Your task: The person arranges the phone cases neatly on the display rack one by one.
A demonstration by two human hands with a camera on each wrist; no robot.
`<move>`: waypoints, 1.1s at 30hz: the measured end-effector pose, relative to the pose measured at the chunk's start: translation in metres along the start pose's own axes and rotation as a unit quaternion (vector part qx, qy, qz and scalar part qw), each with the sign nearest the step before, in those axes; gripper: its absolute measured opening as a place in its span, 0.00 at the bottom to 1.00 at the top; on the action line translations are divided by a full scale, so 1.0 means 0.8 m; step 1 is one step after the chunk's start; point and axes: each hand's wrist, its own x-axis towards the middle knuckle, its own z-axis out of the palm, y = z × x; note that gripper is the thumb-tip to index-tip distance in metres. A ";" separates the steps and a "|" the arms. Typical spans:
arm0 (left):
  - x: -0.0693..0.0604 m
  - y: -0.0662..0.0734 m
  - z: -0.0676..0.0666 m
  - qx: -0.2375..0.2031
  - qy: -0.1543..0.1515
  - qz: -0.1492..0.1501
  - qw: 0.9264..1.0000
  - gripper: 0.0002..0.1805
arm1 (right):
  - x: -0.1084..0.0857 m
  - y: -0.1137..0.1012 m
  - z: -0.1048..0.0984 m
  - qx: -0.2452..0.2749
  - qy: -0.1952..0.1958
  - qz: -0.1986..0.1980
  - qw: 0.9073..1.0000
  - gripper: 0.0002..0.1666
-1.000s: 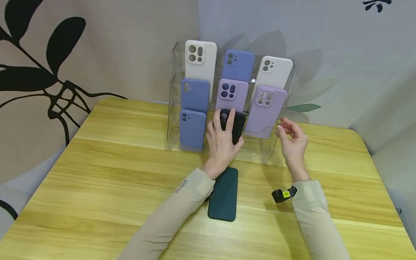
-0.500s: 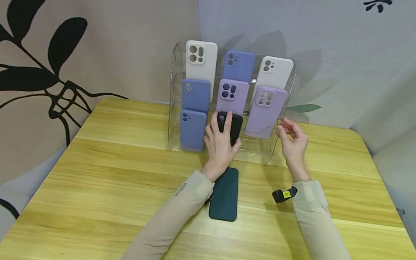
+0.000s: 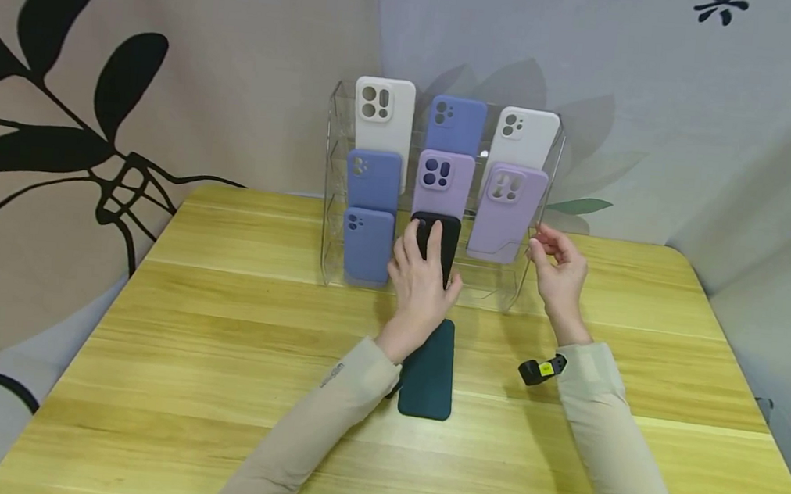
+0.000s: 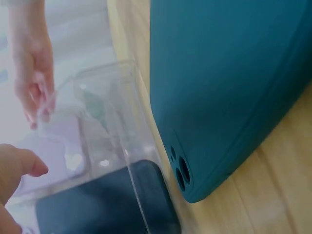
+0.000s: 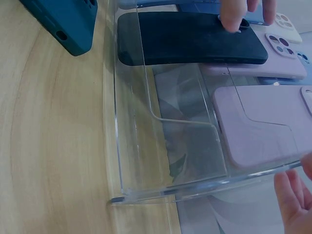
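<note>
My left hand [image 3: 423,285] rests its fingertips on a black phone case [image 3: 449,244] in the front middle slot of a clear display rack [image 5: 214,183]. Its thumb [image 4: 27,163] stands apart from that case in the left wrist view. At the rack's right side, my right hand [image 3: 560,281] pinches the edge of the clear side wall. A dark teal phone case [image 3: 428,375] lies on the table in front, close under my left wrist. Behind the black case, a lilac case [image 3: 444,188] leans in the middle row.
The rack also bears white cases [image 3: 391,133], several blue cases [image 3: 367,248] and another lilac case [image 3: 507,217] on the right. It stands near the back edge of the wooden table [image 3: 219,326], before a patterned cloth backdrop [image 3: 277,72].
The black case has moved slightly down and left, lower against the rack. My left hand has come down with it, and its thumb has moved off the case. My right hand stays at the rack.
</note>
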 end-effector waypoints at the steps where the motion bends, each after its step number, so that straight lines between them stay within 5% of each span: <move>1: -0.004 0.000 -0.003 -0.005 -0.005 0.007 1.000 0.40 | 0.000 0.000 0.000 -0.001 0.000 0.001 1.000 0.15; 8: -0.029 -0.001 -0.012 -0.014 -0.075 0.026 0.997 0.38 | 0.000 0.000 -0.001 -0.003 0.000 0.003 1.000 0.15; 21: -0.058 0.000 -0.021 -0.002 -0.197 -0.026 0.980 0.43 | -0.001 -0.002 0.000 -0.002 0.000 0.005 1.000 0.15; 28: -0.067 -0.001 -0.021 0.089 -0.275 -0.058 0.956 0.52 | -0.001 -0.001 0.001 -0.001 0.002 0.008 1.000 0.15; 33: -0.068 -0.002 -0.019 0.103 -0.316 -0.080 0.940 0.61 | 0.000 -0.001 0.001 -0.002 0.002 0.003 1.000 0.14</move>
